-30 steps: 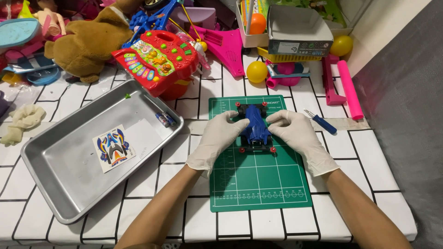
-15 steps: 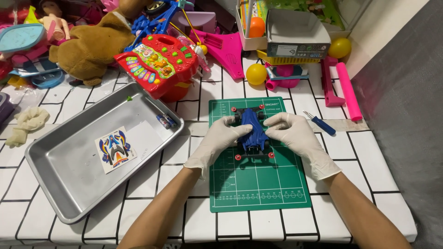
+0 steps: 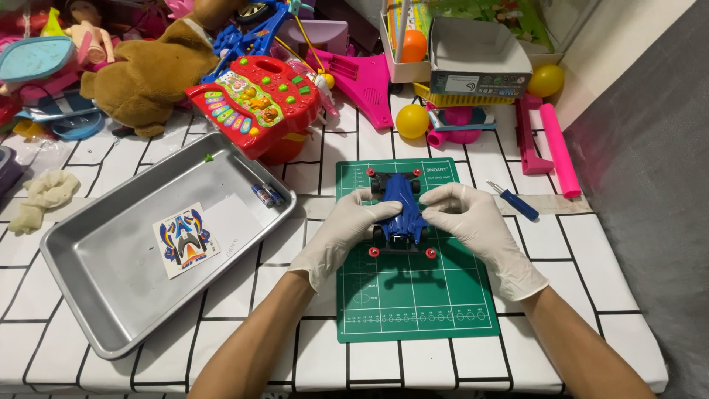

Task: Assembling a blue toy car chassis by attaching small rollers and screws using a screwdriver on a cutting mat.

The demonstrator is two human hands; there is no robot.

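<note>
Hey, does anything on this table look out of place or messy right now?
The metal tray sits crooked to the tablecloth's grid. Behind it, the toy keyboard is tipped up among piled toys. Both gloved hands, left and right, hold the blue toy car squarely on the green mat.

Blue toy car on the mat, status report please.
Left hand and right hand grip blue toy car from both sides. Car sits on green cutting mat. Blue screwdriver lies alongside, apart.

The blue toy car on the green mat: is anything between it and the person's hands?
Nothing visible. Both gloved hands already rest on the blue toy car: the left hand on its left side, the right hand on its right side. It sits on the green cutting mat. The small blue screwdriver lies apart, right of the mat.
</note>
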